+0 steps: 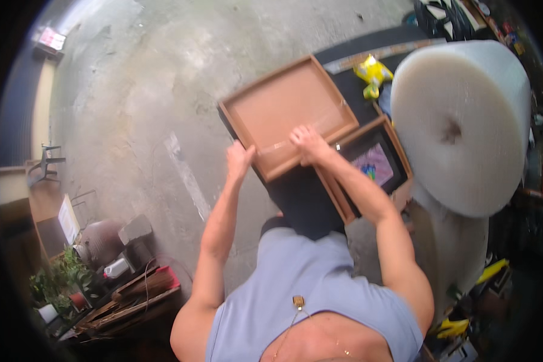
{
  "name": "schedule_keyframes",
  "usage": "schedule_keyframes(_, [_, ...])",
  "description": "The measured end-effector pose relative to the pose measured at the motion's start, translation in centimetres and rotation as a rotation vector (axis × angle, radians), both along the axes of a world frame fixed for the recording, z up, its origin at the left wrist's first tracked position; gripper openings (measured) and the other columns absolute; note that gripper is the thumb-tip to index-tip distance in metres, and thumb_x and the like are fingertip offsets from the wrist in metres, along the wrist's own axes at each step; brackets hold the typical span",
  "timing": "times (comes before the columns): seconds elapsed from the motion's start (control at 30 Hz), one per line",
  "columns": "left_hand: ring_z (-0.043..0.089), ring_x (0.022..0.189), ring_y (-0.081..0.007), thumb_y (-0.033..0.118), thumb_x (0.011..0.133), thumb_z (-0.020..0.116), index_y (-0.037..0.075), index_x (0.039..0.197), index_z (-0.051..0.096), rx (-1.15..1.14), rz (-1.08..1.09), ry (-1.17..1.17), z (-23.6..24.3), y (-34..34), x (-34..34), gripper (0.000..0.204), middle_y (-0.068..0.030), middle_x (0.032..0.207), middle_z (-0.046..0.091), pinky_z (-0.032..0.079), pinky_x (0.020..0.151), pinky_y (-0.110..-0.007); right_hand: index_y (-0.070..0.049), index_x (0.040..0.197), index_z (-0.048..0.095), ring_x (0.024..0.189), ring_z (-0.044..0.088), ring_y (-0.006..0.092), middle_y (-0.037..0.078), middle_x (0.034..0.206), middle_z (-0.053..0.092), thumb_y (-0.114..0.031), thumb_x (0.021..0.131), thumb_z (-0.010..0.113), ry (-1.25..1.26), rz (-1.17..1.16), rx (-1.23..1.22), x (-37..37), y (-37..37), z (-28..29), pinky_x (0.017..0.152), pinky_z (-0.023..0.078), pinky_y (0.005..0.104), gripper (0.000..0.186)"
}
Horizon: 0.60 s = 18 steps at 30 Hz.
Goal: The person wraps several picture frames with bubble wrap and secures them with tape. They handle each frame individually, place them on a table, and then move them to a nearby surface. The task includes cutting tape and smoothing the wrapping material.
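Observation:
A shallow wooden frame [295,108] with a plain brown panel inside its raised rim lies tilted on a black table. My left hand [240,158] is closed at the frame's near left corner, fingers against the rim. Over the near edge rests my right hand [309,143], its fingers curled down onto the rim and the panel; the fingertips are partly hidden. A small shiny strip [277,146] shows on the panel between the hands. Under my right forearm, a second wooden frame [398,145] holds a dark-bordered, purple picture [374,164].
A big roll of bubble wrap [458,127] stands close on the right. Behind the frames are a yellow packet [373,71] and a long flat strip [383,54] on the black table [304,202]. Planks [139,295] and plants [60,283] are at lower left.

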<state>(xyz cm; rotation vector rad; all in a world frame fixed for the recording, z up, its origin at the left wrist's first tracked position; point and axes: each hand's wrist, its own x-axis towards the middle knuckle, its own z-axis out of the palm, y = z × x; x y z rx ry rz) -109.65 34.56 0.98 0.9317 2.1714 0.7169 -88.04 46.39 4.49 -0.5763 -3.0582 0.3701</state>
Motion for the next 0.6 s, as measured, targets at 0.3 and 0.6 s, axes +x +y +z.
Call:
schedule_keyframes(0.3, [0.061,0.08,-0.0401,0.027,0.063,0.06,-0.01,0.086,0.055,0.005,0.156,0.024,-0.4,0.1,0.6,0.045,-0.029,0.08,0.061,0.049,0.071,-0.042,-0.006,0.1,0.053,0.1,0.047,0.0276,0.012,0.1,0.051,-0.029,0.041,0.079,-0.145,0.017,0.003,-0.3,0.4,0.6,0.093,0.034,0.0387,0.069])
schedule_keyframes(0.6, [0.061,0.059,-0.022,0.039,0.079,0.06,-0.001,0.113,0.045,0.204,0.416,-0.109,-0.6,-5.1,4.3,0.055,-0.016,0.075,0.061,0.048,0.05,-0.033,-0.012,0.128,0.038,0.124,0.028,0.0369,0.018,0.126,0.036,-0.039,0.056,0.077,0.067,-0.145,0.011,2.3,-3.9,5.0,0.103,0.02,0.0539,0.087])
